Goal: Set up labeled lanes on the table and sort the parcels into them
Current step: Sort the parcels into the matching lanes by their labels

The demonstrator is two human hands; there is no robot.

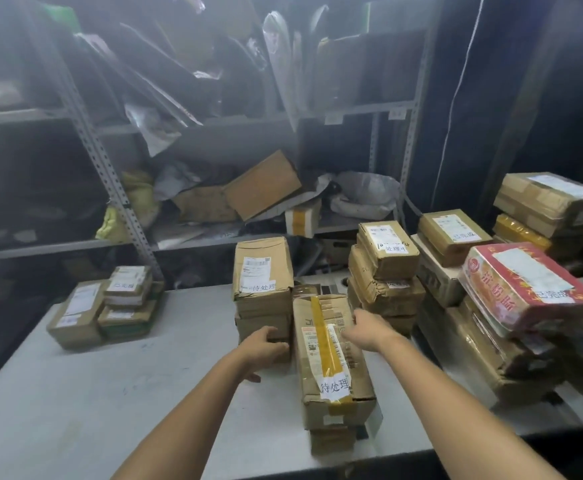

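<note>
A long cardboard parcel [331,358] with yellow tape and a white handwritten label lies on the grey table [110,393], stacked on a smaller box. My left hand [266,344] grips its left side near the far end. My right hand [366,327] holds its right far edge, fingers curled over the corner. Directly behind stands a labelled stack of brown boxes [264,282]. To the right rises another labelled stack [385,268]. At far left sits a low group of small labelled parcels [110,310].
A red printed box [525,289] tops a heap of wrapped parcels at the right, with more cartons [553,206] behind. Metal shelving [110,174] crammed with bags and boxes stands beyond the table. A white cord [456,98] hangs at right.
</note>
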